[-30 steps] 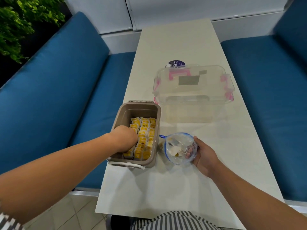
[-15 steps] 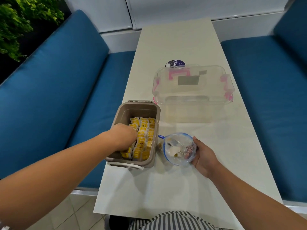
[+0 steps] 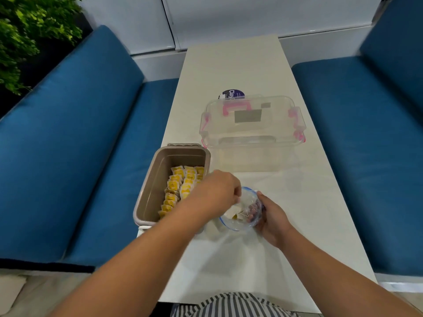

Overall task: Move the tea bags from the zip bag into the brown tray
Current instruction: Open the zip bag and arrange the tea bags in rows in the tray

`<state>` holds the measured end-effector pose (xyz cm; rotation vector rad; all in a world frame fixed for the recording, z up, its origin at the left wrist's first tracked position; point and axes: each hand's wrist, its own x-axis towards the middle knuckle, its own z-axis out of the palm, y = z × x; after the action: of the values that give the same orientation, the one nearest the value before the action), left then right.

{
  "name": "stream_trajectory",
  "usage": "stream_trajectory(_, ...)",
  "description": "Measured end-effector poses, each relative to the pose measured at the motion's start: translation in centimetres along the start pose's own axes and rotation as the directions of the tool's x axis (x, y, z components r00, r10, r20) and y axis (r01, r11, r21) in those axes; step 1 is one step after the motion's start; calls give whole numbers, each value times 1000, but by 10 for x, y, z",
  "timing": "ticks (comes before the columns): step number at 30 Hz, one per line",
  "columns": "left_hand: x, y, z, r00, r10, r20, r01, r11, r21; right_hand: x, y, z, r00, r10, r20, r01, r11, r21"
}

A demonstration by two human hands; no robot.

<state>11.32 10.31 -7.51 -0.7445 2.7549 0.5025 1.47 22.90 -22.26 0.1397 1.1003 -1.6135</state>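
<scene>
Head view down a pale bench [image 3: 240,259] between blue seats. Half a second ago my left grip [image 3: 217,193] was down inside the brown tray [image 3: 146,193]. Now it has crossed to the right and sits at the mouth of the zip bag [image 3: 246,209], fingers curled downward into the opening. I judge that one drop-off is finished and the next pick is starting. I cannot tell whether those fingers have closed on anything, because the back of the hand hides them.

My right grip [image 3: 272,218] has stayed where it was, wrapped round the far side of the zip bag and holding its mouth open just right of the tray.

The tray holds neat rows of yellow-tagged tea bags [image 3: 180,186] along its right side, while its left side shows bare floor. A few pale tea bags [image 3: 233,212] remain in the zip bag, so the task looks close to done.

Beyond stands a clear lidded box [image 3: 251,124] with pink latches, apparently empty, and a purple-topped tub [image 3: 233,93] behind it.
</scene>
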Motion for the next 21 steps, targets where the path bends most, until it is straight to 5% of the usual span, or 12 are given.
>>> stream_trajectory(9,25,0,78,992,-124,24,115,968,222,-8,3,-10,1000,-26,-6,26,999,-26)
stream_trajectory(21,18,-3,80,987,-142,71,118,956,268,-5,7,-12,997,-74,15,74,997,-21)
